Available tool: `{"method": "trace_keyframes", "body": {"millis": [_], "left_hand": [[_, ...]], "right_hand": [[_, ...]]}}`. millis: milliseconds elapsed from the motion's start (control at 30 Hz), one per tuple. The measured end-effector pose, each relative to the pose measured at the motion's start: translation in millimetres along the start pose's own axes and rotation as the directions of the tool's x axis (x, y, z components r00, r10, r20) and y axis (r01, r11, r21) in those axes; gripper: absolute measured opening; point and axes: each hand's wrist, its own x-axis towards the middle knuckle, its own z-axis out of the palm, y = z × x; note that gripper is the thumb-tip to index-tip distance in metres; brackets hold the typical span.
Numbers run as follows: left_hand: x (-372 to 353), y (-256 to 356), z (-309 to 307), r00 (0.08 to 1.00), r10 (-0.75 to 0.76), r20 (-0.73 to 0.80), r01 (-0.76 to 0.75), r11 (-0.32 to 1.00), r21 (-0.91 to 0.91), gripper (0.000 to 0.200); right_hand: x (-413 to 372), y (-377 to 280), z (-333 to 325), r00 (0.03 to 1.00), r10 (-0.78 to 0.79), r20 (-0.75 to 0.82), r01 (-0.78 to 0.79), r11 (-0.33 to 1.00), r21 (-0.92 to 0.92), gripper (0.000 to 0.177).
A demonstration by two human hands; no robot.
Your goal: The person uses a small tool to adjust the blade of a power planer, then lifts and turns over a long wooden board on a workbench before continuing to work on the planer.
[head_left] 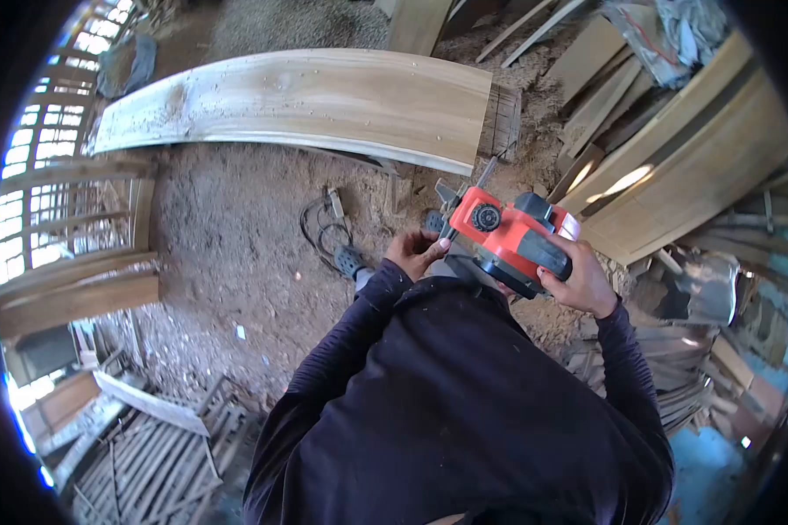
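Observation:
A red and black electric hand planer point(504, 236) is held in front of my body, tilted, with its round black knob facing up. My right hand point(589, 280) is closed around its black rear handle. At the planer's left side, my left hand point(414, 255) pinches near a metal guide point(447, 219) fixed to the tool; the exact contact point is partly hidden by the fingers. Beyond the planer lies a long pale wooden board point(324, 96), raised off the ground, with wood chips scattered on its face.
A cable and a small box point(335, 204) lie on the dirt floor near my shoe point(348, 260). Wide planks point(692, 166) lean at the right beside scrap wood. A wooden lattice point(48, 149) stands at the left, with slats point(162, 459) stacked at lower left.

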Motion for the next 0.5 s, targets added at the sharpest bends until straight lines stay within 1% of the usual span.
{"method": "trace_keyframes", "body": {"millis": [33,67,100,133,167,233,300,333,467,500], "left_hand": [[3,-5,12,1.000,-0.009,-0.030,0.008,1.000,-0.013,0.026],[9,-8,21,0.999,-0.009,-0.045,0.009,1.000,0.008,0.025],[11,-10,30,0.998,0.000,-0.057,0.001,1.000,0.031,0.024],[14,-11,40,0.995,-0.004,-0.096,-0.002,0.998,-0.060,0.023],[15,-14,45,0.993,-0.011,-0.118,0.002,0.997,-0.075,0.023],[19,-18,55,0.984,0.016,-0.176,-0.033,0.995,-0.091,0.023],[19,-18,62,0.971,0.027,-0.236,-0.053,0.993,-0.106,0.025],[18,-17,64,0.967,0.023,-0.254,-0.051,0.993,-0.104,0.026],[19,-18,68,0.948,0.017,-0.316,-0.058,0.991,-0.122,0.029],[21,-19,68,0.946,0.022,-0.325,-0.068,0.989,-0.131,0.029]], "right_hand": [[9,3,-14,0.998,0.028,0.063,-0.031,0.998,0.052,0.041],[15,22,-21,0.995,-0.014,0.097,0.007,0.998,0.069,0.038],[20,28,-28,0.993,-0.036,0.116,0.028,0.997,0.073,0.038],[28,32,-37,0.988,-0.079,0.131,0.072,0.996,0.059,0.038],[35,35,-43,0.982,-0.121,0.144,0.116,0.992,0.044,0.037],[47,49,-48,0.970,-0.165,0.178,0.156,0.986,0.061,0.034],[61,51,-52,0.946,-0.127,0.298,0.102,0.990,0.098,0.032],[65,51,-54,0.938,-0.113,0.327,0.087,0.992,0.093,0.030],[75,56,-50,0.931,-0.139,0.339,0.099,0.986,0.132,0.028],[76,57,-47,0.938,-0.170,0.302,0.145,0.984,0.105,0.028]]}}
